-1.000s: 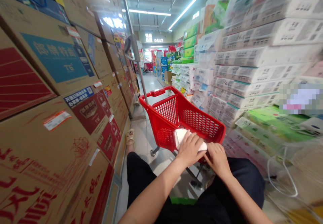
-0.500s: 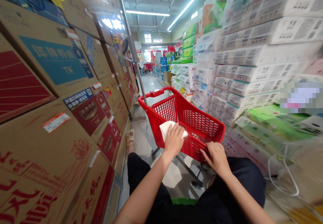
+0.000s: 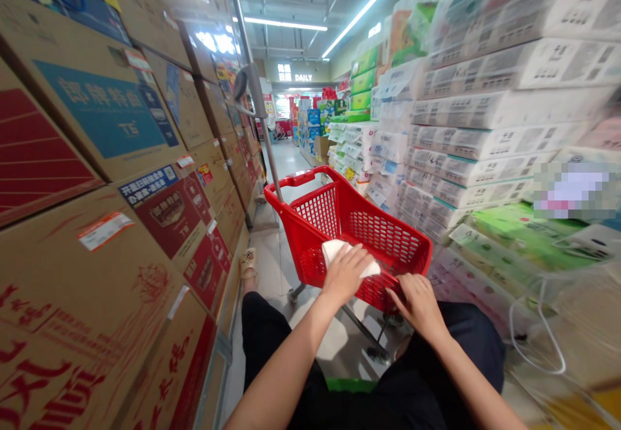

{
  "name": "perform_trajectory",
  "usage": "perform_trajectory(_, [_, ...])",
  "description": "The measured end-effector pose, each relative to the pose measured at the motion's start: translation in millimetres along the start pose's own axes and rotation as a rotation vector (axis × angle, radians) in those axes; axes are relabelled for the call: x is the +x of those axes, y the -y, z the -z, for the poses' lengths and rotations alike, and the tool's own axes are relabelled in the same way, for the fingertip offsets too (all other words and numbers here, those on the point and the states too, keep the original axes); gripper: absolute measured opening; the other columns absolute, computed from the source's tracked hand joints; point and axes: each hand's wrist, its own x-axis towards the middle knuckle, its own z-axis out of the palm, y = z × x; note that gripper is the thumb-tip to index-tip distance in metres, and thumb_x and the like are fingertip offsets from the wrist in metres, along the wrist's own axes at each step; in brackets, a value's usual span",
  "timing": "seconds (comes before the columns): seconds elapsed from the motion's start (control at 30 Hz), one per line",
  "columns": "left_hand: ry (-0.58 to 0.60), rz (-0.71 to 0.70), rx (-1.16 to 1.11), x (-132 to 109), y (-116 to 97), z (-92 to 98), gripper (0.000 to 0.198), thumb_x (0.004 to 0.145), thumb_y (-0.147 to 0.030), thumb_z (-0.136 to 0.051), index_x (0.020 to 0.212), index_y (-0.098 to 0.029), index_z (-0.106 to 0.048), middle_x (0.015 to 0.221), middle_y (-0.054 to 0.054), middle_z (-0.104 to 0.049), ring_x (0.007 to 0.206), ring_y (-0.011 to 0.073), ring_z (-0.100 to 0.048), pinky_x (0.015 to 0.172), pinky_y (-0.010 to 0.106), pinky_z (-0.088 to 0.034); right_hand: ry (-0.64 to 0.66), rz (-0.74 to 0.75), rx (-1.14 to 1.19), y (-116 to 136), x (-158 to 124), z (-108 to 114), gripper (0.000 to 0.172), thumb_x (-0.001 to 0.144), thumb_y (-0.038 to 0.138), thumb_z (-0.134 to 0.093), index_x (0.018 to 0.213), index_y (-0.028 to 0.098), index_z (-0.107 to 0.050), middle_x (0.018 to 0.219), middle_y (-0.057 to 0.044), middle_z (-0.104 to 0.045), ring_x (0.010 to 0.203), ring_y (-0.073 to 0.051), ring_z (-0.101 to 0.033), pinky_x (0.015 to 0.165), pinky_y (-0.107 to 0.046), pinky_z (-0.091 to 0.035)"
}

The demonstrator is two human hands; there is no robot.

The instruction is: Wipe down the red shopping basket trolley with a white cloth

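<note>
White cloth (image 3: 332,251) lies beneath left hand (image 3: 345,273) holding it; right hand (image 3: 418,297) grips red cart (image 3: 381,231) by its edge

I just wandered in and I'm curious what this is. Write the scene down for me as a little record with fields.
Place: shop aisle
Main item: red shopping cart, sides full of holes
Left hand: lies over a white cloth on the cart's near rim
Right hand: on the same rim, right of the cloth
Left side: stacked cardboard boxes
Right side: stacked white packs
Far end: lit sign reading DAILY
</note>
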Motion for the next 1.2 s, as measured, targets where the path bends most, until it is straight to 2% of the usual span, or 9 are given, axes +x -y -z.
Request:
perform_trajectory(0.1, [-0.017, 0.116, 0.038, -5.5, 27.4, 9.1, 0.052, 0.092, -0.017, -0.056, 0.143, -0.021, -0.047, 0.148, 0.007, -0.051, 0.147, 0.0231, -0.034, 0.126, 0.049, -0.016, 0.012, 0.003, 0.026, -4.3, 1.6, -0.3, 0.015, 0.098, 0.034, -0.052, 0.099, 0.019, -0.055, 0.086, -0.006, -0.059, 0.082, -0.022, -0.055, 0.084, -0.038, -0.04])
perform_trajectory(0.2, [-0.036, 0.151, 0.066, -6.8, 34.1, 14.2, 0.05, 0.092, -0.016, -0.055, 0.141, -0.022, -0.049, 0.144, 0.007, -0.054, 0.143, 0.0229, -0.04, 0.126, 0.05, -0.017, 0.019, 0.022, 0.045, -8.0, 4.1, -1.3, 0.015, 0.098, 0.033, -0.051, 0.099, 0.019, -0.055, 0.085, -0.006, -0.06, 0.082, -0.022, -0.056, 0.084, -0.039, -0.041])
perform_trajectory(0.4, [-0.067, 0.216, 0.11, 1.4, 13.6, 9.4, 0.041, 0.091, -0.022, -0.058, 0.132, -0.02, -0.055, 0.134, 0.01, -0.06, 0.132, 0.0264, -0.049, 0.122, 0.051, -0.024, 0.043, 0.015, 0.066, -19.1, 4.9, 0.6, 0.018, 0.098, 0.034, -0.05, 0.102, 0.018, -0.056, 0.086, -0.007, -0.061, 0.083, -0.023, -0.057, 0.084, -0.04, -0.044])
perform_trajectory(0.5, [-0.057, 0.226, 0.13, 4.2, 5.0, 6.1, 0.042, 0.091, -0.023, -0.058, 0.133, -0.019, -0.054, 0.133, 0.012, -0.06, 0.131, 0.0281, -0.05, 0.119, 0.052, -0.028, 0.047, -0.004, 0.043, -19.8, 4.1, 8.1, 0.027, 0.098, 0.038, -0.05, 0.116, 0.018, -0.057, 0.099, -0.011, -0.064, 0.095, -0.026, -0.06, 0.091, -0.044, -0.045])
perform_trajectory(0.63, [-0.047, 0.263, 0.15, 5.8, -6.7, 4.8, 0.042, 0.091, -0.025, -0.057, 0.133, -0.018, -0.054, 0.131, 0.013, -0.06, 0.131, 0.0291, -0.049, 0.118, 0.053, -0.03, 0.024, -0.024, -0.04, 3.0, 7.2, 16.0, 0.059, 0.096, 0.044, -0.052, 0.15, 0.023, -0.037, 0.132, -0.014, -0.058, 0.125, -0.031, -0.052, 0.11, -0.053, -0.035])
perform_trajectory(0.77, [-0.025, 0.29, 0.169, 5.4, -23.0, 5.5, 0.039, 0.095, -0.027, -0.052, 0.132, -0.016, -0.056, 0.128, 0.015, -0.062, 0.127, 0.0305, -0.052, 0.114, 0.054, -0.035, -0.018, -0.067, -0.072, 38.6, 15.8, 9.9, 0.078, 0.094, 0.049, -0.053, 0.158, 0.017, -0.021, 0.141, -0.018, -0.052, 0.13, -0.035, -0.046, 0.112, -0.056, -0.031])
perform_trajectory(0.87, [-0.018, 0.234, 0.181, 1.7, -35.8, 2.4, 0.042, 0.097, -0.022, -0.046, 0.138, -0.014, -0.052, 0.136, 0.014, -0.059, 0.132, 0.0281, -0.05, 0.118, 0.049, -0.032, -0.009, -0.116, -0.087, 51.1, 21.3, 2.4, 0.078, 0.092, 0.051, -0.055, 0.154, 0.013, -0.027, 0.137, -0.021, -0.053, 0.125, -0.038, -0.047, 0.106, -0.057, -0.034])
perform_trajectory(1.0, [-0.033, 0.068, 0.163, -3.9, -41.1, -2.5, 0.056, 0.098, -0.018, -0.039, 0.154, -0.017, -0.033, 0.161, 0.007, -0.034, 0.149, 0.0204, -0.03, 0.124, 0.04, -0.024, 0.022, -0.091, -0.075, 42.9, 23.4, -2.6, 0.071, 0.092, 0.048, -0.054, 0.15, 0.013, -0.033, 0.135, -0.02, -0.054, 0.12, -0.036, -0.049, 0.103, -0.054, -0.036])
perform_trajectory(1.2, [0.018, 0.013, 0.165, -9.2, -6.7, 15.0, 0.071, 0.092, -0.006, -0.038, 0.159, -0.025, -0.022, 0.165, 0.0, -0.025, 0.152, 0.0148, -0.022, 0.125, 0.039, -0.023, 0.042, -0.012, 0.001, 16.1, 26.4, -2.4, 0.064, 0.093, 0.041, -0.052, 0.15, 0.018, -0.034, 0.134, -0.016, -0.057, 0.117, -0.032, -0.053, 0.1, -0.048, -0.039])
